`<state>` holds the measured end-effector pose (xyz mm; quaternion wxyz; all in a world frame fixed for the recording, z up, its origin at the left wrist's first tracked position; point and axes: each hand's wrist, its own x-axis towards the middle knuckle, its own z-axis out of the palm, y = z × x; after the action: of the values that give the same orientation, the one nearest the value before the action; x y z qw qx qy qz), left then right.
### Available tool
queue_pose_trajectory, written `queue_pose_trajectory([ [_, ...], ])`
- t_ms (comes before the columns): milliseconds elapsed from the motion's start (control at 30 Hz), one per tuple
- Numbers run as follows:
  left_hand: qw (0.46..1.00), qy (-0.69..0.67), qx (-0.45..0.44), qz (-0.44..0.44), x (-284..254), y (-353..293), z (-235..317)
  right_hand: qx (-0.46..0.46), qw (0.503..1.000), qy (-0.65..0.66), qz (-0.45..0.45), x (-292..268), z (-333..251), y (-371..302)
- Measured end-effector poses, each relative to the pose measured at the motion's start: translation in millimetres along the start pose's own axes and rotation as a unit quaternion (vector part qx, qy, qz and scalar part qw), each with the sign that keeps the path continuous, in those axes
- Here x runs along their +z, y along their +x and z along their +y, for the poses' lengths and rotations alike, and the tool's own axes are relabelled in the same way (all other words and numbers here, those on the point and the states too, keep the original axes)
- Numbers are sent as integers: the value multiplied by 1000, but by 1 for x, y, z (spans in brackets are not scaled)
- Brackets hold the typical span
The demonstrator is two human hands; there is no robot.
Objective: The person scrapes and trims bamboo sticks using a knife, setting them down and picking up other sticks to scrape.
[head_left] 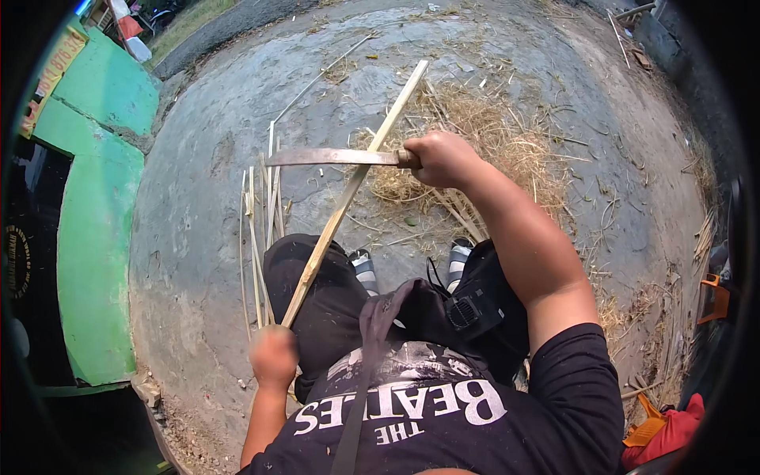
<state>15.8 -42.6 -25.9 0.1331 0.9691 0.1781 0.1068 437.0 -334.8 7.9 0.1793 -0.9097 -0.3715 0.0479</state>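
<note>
My left hand (274,358) is closed round the lower end of a long pale bamboo strip (342,204). The strip slants up and away to the right, passing over my left thigh. My right hand (442,161) grips the wooden handle of a machete (324,157), its blade pointing left. The blade lies across the upper half of the strip, over its top side in this view; whether it bites into the wood I cannot tell. The fingers of my left hand are partly blurred.
Several thin split strips (253,226) lie left of my left knee. Beyond my feet is a heap of curly shavings (514,150) on the grey concrete ground (190,245). A green wall (99,277) stands at the left. A small black device (475,310) rests at my right thigh.
</note>
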Motion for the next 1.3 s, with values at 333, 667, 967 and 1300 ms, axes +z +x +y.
queue_pose_trajectory([
  [333,1000,-9,-1,-25,-9,13,4,163,980,113,7,-5,43,-7],
  [667,998,-47,-25,-17,6,-1,-3,77,995,51,49,12,20,2],
  [967,997,-68,-17,-38,1,5,0,-86,994,25,68,15,-16,-6],
  [1300,998,-44,-18,-35,-4,8,2,148,978,143,40,15,44,7],
])
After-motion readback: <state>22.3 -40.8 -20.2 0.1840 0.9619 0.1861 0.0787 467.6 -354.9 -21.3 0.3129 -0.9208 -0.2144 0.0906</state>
